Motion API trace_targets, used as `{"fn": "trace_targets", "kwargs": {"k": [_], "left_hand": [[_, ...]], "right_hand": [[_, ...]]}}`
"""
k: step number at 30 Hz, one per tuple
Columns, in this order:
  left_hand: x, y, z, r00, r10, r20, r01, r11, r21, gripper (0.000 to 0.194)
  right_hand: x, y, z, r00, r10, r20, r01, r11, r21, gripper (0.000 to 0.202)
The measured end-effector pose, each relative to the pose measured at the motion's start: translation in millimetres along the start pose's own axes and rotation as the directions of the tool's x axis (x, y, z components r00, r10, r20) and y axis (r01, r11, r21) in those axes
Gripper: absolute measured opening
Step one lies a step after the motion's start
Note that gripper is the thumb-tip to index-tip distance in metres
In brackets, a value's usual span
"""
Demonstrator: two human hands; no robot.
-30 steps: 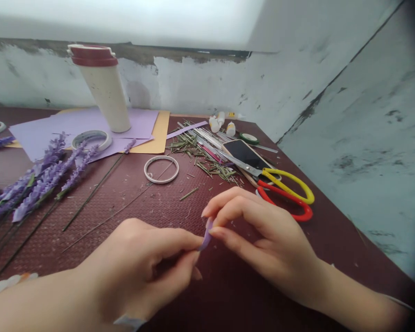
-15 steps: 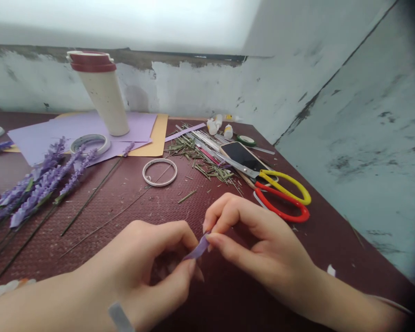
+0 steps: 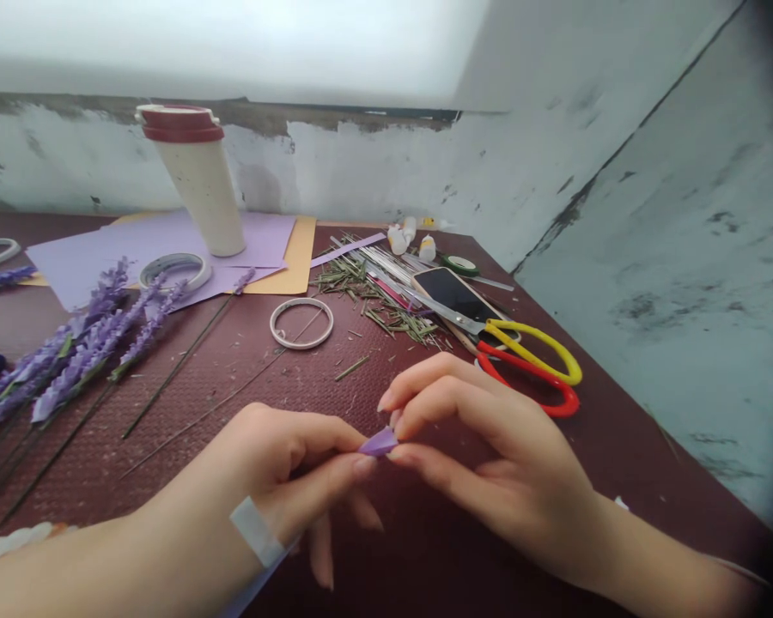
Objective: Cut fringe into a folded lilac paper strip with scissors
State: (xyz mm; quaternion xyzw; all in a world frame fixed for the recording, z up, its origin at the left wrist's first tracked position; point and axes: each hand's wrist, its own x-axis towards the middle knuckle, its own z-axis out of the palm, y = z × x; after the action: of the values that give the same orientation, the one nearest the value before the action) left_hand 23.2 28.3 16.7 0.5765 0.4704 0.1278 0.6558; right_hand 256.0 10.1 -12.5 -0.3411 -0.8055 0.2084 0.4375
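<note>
A small strip of purple paper (image 3: 379,443) is pinched between my two hands, low in the middle of the view. My left hand (image 3: 296,468) grips its left end between thumb and forefinger, the other fingers hanging loosely below. At its right end, the thumb and fingertips of my right hand (image 3: 483,438) close on the paper. A whitish piece of tape (image 3: 256,530) sticks to the back of my left hand near the wrist. Beneath that wrist shows part of a pale purple sheet (image 3: 258,592). Purple paper lavender stems (image 3: 90,343) lie to the left.
Scissors with red and yellow handles (image 3: 528,360) rest against a phone (image 3: 457,292) on the right. Ahead are a tape ring (image 3: 301,324), cut green bits and wires (image 3: 386,292), and small glue bottles (image 3: 427,249). A tall cup (image 3: 203,193) stands on purple sheets (image 3: 70,257).
My left hand has turned, so its thumb lies flatter and its lower fingers have loosened. Less of the strip shows between the hands. The tape on my left hand now shows more fully.
</note>
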Motion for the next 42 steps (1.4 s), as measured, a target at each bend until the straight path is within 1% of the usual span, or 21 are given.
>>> {"fn": "trace_targets", "kwargs": {"k": [2, 5, 7, 10, 14, 17, 21, 25, 28, 31, 37, 39, 42], "left_hand": [[1, -3, 0.8, 1.0, 0.017, 0.0, -0.017, 0.999, -0.035, 0.032], [2, -7, 2.5, 0.999, 0.024, 0.032, -0.022, 0.998, -0.063, 0.032], [1, -7, 3.8, 0.999, 0.019, 0.033, -0.017, 0.997, -0.076, 0.031], [-1, -4, 5.2, 1.0, 0.021, 0.022, -0.019, 0.996, -0.091, 0.03], [-4, 2, 5.2, 0.999, 0.024, 0.046, -0.021, 0.998, -0.06, 0.032], [-5, 2, 4.1, 0.999, 0.006, 0.052, -0.004, 0.999, -0.037, 0.033], [-3, -1, 3.0, 0.999, -0.021, 0.038, 0.023, 0.998, -0.053, 0.03], [0, -2, 4.3, 0.993, -0.115, -0.018, 0.111, 0.985, -0.132, 0.027], [1, 0, 6.1, 0.989, -0.144, -0.042, 0.135, 0.976, -0.171, 0.025], [2, -2, 7.1, 0.991, -0.116, -0.058, 0.106, 0.981, -0.163, 0.025], [8, -15, 6.2, 0.998, 0.045, -0.042, -0.046, 0.998, -0.038, 0.029], [8, -15, 5.7, 0.997, 0.056, -0.054, -0.057, 0.998, -0.011, 0.028], [4, -10, 5.2, 0.996, 0.035, -0.086, -0.033, 0.999, 0.025, 0.025]], "right_hand": [[1, 0, -2, 1.0, -0.014, 0.014, 0.014, 1.0, -0.025, 0.018], [1, -1, -1, 1.0, -0.023, 0.013, 0.024, 0.999, -0.041, 0.018], [0, -1, 0, 1.0, -0.013, 0.004, 0.013, 0.999, -0.05, 0.018], [0, -2, 3, 1.0, -0.002, -0.012, 0.001, 0.998, -0.07, 0.018], [-1, -3, 6, 1.0, -0.007, -0.026, 0.005, 0.996, -0.094, 0.018], [-2, -3, 7, 1.0, -0.012, -0.022, 0.009, 0.994, -0.108, 0.019], [-3, -3, 8, 1.0, -0.011, -0.017, 0.009, 0.992, -0.127, 0.019], [-3, -2, 10, 1.0, -0.015, -0.013, 0.013, 0.987, -0.159, 0.019], [-2, -2, 12, 1.0, -0.015, -0.018, 0.011, 0.986, -0.167, 0.019], [-2, -2, 14, 1.0, -0.009, -0.026, 0.005, 0.987, -0.162, 0.019], [-4, -3, 14, 0.999, 0.008, -0.045, -0.014, 0.991, -0.136, 0.019], [-6, -4, 15, 0.998, 0.049, -0.039, -0.053, 0.993, -0.102, 0.019], [-6, -8, 16, 0.99, 0.137, -0.012, -0.137, 0.99, -0.028, 0.018]]}}
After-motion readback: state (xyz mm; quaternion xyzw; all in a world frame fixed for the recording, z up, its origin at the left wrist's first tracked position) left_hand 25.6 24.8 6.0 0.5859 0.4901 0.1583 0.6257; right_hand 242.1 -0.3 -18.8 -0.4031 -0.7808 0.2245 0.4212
